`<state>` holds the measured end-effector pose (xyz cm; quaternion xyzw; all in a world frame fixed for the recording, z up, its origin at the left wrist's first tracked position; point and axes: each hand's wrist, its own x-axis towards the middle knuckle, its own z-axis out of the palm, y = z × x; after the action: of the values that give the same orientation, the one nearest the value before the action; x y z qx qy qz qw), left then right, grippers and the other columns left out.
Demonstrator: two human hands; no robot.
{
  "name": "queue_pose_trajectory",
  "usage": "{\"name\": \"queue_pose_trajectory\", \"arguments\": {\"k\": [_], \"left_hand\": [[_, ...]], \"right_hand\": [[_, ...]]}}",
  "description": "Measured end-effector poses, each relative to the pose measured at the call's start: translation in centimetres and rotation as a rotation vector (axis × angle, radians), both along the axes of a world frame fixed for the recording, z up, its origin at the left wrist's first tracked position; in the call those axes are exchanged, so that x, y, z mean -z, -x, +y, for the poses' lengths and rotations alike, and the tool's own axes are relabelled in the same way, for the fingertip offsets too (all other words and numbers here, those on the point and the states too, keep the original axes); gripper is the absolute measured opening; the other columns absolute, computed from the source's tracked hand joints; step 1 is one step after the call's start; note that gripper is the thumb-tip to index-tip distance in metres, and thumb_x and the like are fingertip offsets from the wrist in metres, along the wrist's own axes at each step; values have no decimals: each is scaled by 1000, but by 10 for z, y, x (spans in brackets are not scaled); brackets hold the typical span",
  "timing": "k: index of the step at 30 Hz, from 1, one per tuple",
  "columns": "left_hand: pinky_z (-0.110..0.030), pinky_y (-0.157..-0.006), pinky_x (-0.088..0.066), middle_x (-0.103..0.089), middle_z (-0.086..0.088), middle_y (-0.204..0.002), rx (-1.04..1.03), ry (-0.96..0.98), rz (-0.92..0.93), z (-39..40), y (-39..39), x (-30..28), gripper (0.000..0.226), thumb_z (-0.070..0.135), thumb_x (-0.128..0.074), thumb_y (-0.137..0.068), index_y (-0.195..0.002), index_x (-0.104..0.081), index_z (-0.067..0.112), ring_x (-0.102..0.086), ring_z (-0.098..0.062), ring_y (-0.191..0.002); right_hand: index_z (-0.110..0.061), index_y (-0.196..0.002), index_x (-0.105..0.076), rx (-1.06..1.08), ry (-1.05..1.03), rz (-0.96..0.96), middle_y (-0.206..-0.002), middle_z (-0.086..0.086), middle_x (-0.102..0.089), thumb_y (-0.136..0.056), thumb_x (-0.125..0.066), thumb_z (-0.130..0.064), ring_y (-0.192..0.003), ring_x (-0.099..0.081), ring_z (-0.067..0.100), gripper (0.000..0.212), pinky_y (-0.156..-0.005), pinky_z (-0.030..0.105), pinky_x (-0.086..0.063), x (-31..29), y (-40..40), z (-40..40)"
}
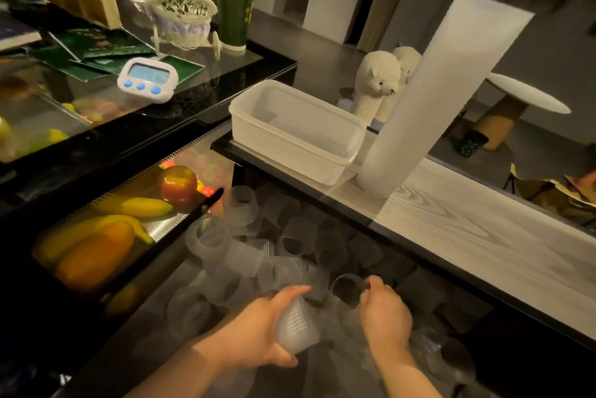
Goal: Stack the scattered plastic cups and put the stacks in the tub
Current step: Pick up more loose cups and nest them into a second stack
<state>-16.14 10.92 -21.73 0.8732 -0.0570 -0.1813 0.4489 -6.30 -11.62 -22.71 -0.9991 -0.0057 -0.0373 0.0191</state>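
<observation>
Several translucent plastic cups (290, 236) lie scattered on a low dark surface in front of me. My left hand (258, 330) grips one ribbed cup (298, 326) around its side. My right hand (385, 314) pinches the rim of another cup (346, 289) just to the right of it. The white plastic tub (325, 159) stands on the raised wood-grain shelf (467, 236) beyond the cups. A tall leaning stack of cups (429, 101) rests on the shelf right beside the tub.
A black tray (180, 226) at the left holds an apple, bananas and an orange pepper. On the glass table behind sit a white timer (148, 79), a small wicker basket and a tall green cup. A plush toy (377, 81) stands past the tub.
</observation>
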Motion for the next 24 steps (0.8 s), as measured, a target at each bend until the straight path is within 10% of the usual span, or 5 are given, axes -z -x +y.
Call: {"name": "queue_pose_trajectory", "arguments": {"k": [4, 9, 16, 20, 24], "left_hand": [[-14, -107, -30, -40, 10, -151, -8, -3, 8, -1, 3, -4, 119, 40, -87, -68, -153, -3, 52, -43, -2, -130], [-21, -114, -30, -38, 17, -151, 2, -6, -26, -6, 5, -19, 128, 51, -86, -65, -150, 11, 54, -42, -2, -132], [-29, -107, -41, -43, 23, -135, 4, -30, -21, -17, 18, -34, 118, 50, -83, -62, -144, 1, 65, -48, -2, -119], [-24, -103, -43, -47, 21, -128, -49, -69, -25, -7, 29, -26, 102, 49, -84, -57, -122, -11, 80, -51, -2, -117], [-20, -97, -41, -49, 11, -131, -170, -98, -39, 8, 36, -22, 99, 47, -86, -58, -120, -13, 74, -52, -7, -116]], "right_hand": [[-25, -108, -64, 139, -388, -18, -90, -4, -71, -96, -56, -25, -72, -60, 14, 14, -52, 24, -40, -25, 7, -4], [-19, -93, -74, 38, -1140, 427, -79, 9, -76, -86, -69, 2, -57, -62, 13, 22, -46, 23, -45, -43, 32, 6], [-34, -72, -74, -166, -835, 399, -66, -9, -71, -82, -75, -12, -60, -60, -1, 25, -60, 20, -48, -29, 53, 9], [-42, -100, -71, -213, -826, 614, -62, -9, -64, -96, -62, -23, -53, -55, 0, 22, -54, 15, -44, -30, 61, 17], [-58, -125, -54, -91, -551, 476, -126, -1, -58, -96, -57, -35, -104, -61, 13, 37, -90, 23, -46, 6, 47, 20]]}}
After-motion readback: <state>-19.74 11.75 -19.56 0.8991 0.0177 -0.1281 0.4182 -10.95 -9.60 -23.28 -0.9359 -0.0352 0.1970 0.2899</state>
